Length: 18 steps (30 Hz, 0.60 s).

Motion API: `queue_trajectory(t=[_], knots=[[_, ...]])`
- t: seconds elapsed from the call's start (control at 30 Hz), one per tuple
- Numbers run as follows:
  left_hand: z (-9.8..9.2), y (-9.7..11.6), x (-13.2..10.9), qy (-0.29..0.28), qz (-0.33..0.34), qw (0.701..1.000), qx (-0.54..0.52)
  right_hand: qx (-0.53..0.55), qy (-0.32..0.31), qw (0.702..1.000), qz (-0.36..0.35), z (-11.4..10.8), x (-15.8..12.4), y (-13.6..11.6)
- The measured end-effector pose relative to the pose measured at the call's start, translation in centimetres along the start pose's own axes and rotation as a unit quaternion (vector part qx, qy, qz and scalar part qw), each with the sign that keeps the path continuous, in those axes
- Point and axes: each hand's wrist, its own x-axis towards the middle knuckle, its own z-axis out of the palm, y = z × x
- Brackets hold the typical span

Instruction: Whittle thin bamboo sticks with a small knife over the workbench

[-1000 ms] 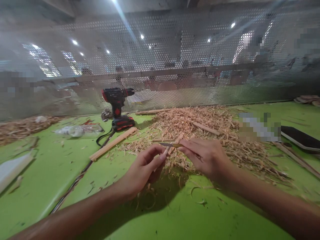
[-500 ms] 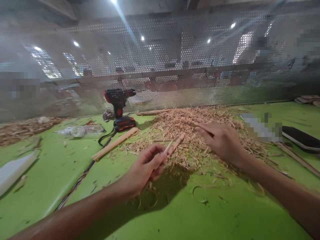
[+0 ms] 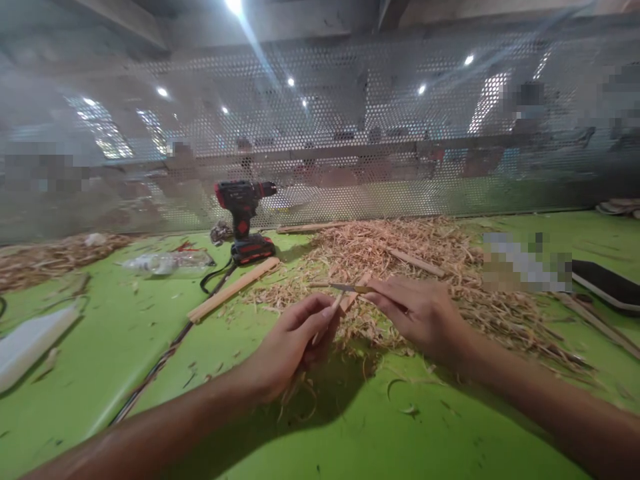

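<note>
Knife point(image 3: 356, 289) pinched in closed right hand point(image 3: 423, 317), edge at thin stick point(image 3: 337, 302) held in curled left hand point(image 3: 290, 343), contact unclear; shavings point(image 3: 410, 237) heaped beyond, drill point(image 3: 243, 223) farther left, room to move above near green tabletop point(image 3: 380, 437).

You can read no words, brands or numbers here, though the cordless drill point(image 3: 243, 213) standing at the far left shows you a red diamond-shaped mark point(image 3: 243, 227), and any finer print on it is too blurred to make out.
</note>
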Motion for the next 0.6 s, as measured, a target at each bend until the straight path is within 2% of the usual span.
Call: queue_trajectory(t=[0.4,0.6], knots=[[-0.29,-0.21,0.06,-0.004,0.000,1.000,-0.002,0.033,0.012,0.999,-0.005,0.23,0.19,-0.26],[-0.54,-0.55,-0.11,-0.004,-0.004,1.000,-0.011,0.018,-0.013,1.000,0.017,0.42,-0.15,-0.20]])
